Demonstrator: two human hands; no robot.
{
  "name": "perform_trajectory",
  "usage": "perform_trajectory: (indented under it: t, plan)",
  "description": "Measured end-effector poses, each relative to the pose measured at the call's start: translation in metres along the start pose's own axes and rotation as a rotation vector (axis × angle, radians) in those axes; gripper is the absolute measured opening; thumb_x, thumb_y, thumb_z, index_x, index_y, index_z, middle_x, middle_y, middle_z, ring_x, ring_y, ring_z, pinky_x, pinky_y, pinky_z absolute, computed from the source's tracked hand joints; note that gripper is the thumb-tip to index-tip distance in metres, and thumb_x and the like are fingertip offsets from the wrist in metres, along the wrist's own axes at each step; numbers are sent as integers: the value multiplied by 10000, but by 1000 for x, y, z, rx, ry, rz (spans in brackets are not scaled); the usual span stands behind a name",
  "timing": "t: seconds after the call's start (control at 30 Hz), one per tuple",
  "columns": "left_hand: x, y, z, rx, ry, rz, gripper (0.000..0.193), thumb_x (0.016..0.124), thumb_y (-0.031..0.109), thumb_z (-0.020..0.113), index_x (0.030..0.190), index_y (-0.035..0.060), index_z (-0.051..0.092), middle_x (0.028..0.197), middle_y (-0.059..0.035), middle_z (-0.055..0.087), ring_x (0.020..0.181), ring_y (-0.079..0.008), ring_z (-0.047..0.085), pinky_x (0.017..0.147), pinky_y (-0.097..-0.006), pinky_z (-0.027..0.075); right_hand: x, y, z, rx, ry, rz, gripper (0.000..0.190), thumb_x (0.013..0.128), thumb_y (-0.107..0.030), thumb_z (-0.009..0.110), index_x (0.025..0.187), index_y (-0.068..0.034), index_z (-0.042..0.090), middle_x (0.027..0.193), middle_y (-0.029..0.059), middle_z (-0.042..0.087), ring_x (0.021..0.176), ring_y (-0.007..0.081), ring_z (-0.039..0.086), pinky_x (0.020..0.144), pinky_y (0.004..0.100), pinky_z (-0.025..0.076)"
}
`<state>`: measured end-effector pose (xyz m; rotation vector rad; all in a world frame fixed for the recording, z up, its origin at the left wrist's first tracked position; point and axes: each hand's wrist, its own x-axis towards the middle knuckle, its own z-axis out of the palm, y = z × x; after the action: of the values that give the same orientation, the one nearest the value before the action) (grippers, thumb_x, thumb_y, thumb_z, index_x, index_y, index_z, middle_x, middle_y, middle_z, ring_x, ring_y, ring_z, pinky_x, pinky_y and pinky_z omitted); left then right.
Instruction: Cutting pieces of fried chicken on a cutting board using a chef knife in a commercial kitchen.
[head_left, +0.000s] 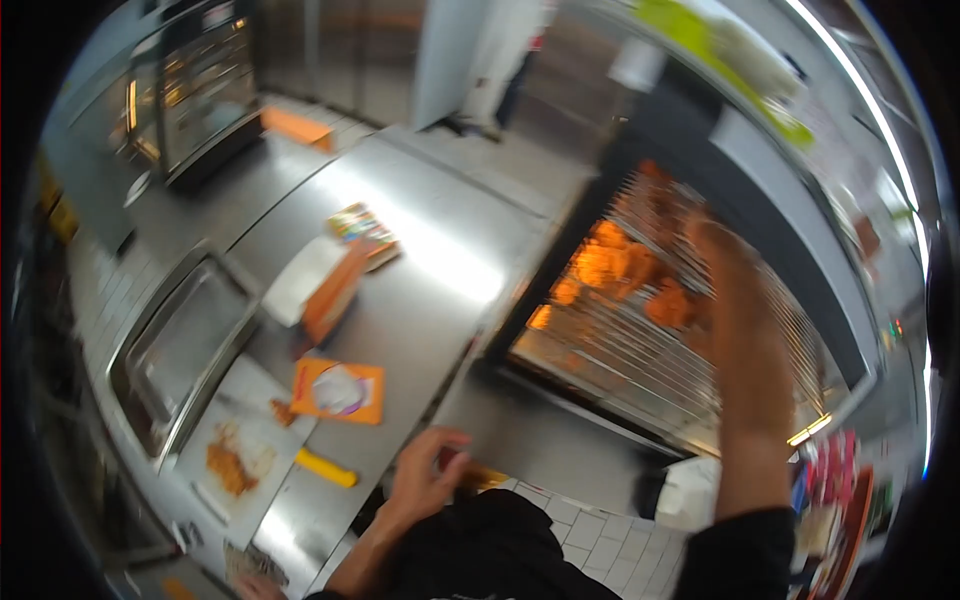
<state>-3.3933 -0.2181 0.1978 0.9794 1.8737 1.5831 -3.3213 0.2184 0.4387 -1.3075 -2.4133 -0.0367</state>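
My right forearm reaches into a lit food warming cabinet, whose wire racks hold orange-brown fried food, probably chicken. My right hand is blurred beside the upper rack; whether it grips anything is unclear. My left hand is in front of my body near the counter edge, fingers curled, with a small dark reddish thing at the fingers; a hold is not certain. On the steel counter lie an orange carton with a white and purple item on it, and a yellow-handled tool beside a white cutting board bearing fried pieces.
A steel tray is set in the counter at left. A white and brown open box and a colourful packet stand farther back. A glass display case is at upper left. Another person's hand shows at bottom left.
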Motion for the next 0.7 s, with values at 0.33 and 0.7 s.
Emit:
perform_trajectory:
  t: [0.33,0.7]
  plan:
    - [-2,-7,-20,-77,74,180,234,959,163,667,1166,78,598,1137,-107,629,1103,-303,608,944,-433,447,-114,49,-18,84,-17,47,450,1030,-283,564,1416,-51,565,1407,159,603,1285,341,583,1073,411,501]
    - [-12,6,-11,-137,141,235,200,897,120,680,1063,59,586,1062,-107,624,1054,-309,615,908,-451,440,-69,54,2,132,-62,2,465,1020,-257,571,1439,-57,555,1415,155,602,1275,320,591,1065,395,494]
